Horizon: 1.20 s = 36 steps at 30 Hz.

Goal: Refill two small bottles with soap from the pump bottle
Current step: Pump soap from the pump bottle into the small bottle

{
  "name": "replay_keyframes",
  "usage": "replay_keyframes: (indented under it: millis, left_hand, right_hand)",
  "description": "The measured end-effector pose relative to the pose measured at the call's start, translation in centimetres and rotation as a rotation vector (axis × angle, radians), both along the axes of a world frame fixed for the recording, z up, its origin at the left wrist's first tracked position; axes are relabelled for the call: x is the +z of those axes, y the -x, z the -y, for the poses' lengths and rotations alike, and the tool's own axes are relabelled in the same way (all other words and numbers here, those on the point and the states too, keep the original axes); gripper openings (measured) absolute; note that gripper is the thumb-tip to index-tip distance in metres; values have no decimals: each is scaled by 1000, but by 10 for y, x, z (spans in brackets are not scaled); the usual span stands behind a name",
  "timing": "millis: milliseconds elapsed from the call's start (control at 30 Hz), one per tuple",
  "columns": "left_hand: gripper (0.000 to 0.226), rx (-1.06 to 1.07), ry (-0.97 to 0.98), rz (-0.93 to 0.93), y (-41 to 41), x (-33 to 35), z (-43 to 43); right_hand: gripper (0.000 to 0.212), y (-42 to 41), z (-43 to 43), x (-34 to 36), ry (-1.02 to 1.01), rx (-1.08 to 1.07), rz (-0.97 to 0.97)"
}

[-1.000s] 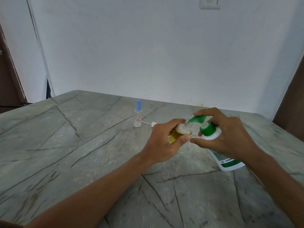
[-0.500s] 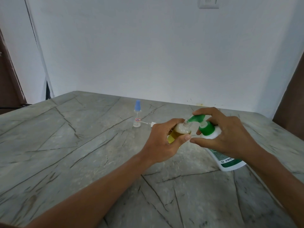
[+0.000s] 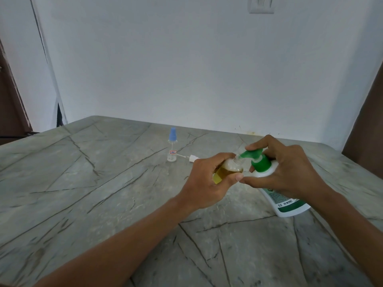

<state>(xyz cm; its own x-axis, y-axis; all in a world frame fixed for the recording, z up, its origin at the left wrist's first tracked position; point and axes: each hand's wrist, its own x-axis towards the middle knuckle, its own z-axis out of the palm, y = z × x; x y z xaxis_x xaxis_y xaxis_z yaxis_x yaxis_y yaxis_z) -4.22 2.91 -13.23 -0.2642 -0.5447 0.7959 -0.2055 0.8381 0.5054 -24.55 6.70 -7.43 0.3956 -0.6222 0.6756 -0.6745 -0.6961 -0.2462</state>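
On the grey veined stone worktop [image 3: 103, 193] stand or lie few things. Towards the back, well apart from the hands, 1 small clear plastic spray bottle with a pale blue cap [image 3: 172, 147] stands upright, a red-edged white label on its side. Just beside it, to its right, 1 small white spray head with a thin dip tube [image 3: 191, 157] lies flat on the stone, partly hidden behind the left hand.

The left hand [image 3: 204, 183] has its grip closed around 1 small clear bottle partly filled with yellow-amber soap [image 3: 227, 170], held tilted with its open neck up towards the right. The fingers hide most of its lower half.

The right hand [image 3: 288, 170] grips 1 white pump bottle with a green collar and green pump head [image 3: 269, 179], which leans over with its base on the worktop. Its thumb lies along the shoulder and its fingers curl over the top of the pump. The green spout sits right at the small bottle's mouth.

A white wall [image 3: 186, 69] rises behind the worktop, with 1 white switch plate [image 3: 261, 5] high up. 2 small bottles and 1 pump bottle in all.
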Motion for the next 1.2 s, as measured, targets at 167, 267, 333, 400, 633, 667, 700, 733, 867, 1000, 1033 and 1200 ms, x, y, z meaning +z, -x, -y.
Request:
replay_keyframes:
  millis: [167,267,333,400,633,667,700,733,867,1000,1033,1200]
  left_hand:
    - [43,-3,-24,-13,-1,1,1]
    - [42,2,-32,-25,-3,3,1]
    - [41,2,-25,-24,-3,4,1]
    - [41,-1,-19,-30,-3,5,0]
    - [43,-8,9,-40,-2,7,-1]
    - [43,-10,8,-45,-2,7,-2]
    - [43,-10,8,-53,-1,8,-3]
    - [42,-8,8,-62,-1,9,-3]
    - [42,5,12,-83,-1,11,-3]
    - [39,16,21,-64,-3,9,-2]
    - [39,20,27,-47,-3,8,-1]
    - [42,28,27,-14,-3,6,0]
  right_hand:
    - [62,-2,0,1,-33,-18,-4]
    - [70,-3,-3,3,-32,-23,-57]
    - [78,-1,-4,3,-23,-14,-94]
    - [82,1,-5,2,-19,-17,-110]
    - [88,4,-6,2,-22,-14,-91]
    - [88,3,-7,2,-19,-6,-81]
    - [87,2,-7,2,-14,8,-64]
    - [85,1,-7,1,-12,21,-42]
    - [80,-5,-8,1,-4,31,4]
    - [73,-7,-8,1,-20,9,49]
    - [69,-7,-8,0,-23,7,63]
    - [65,-7,-5,0,-48,-14,83]
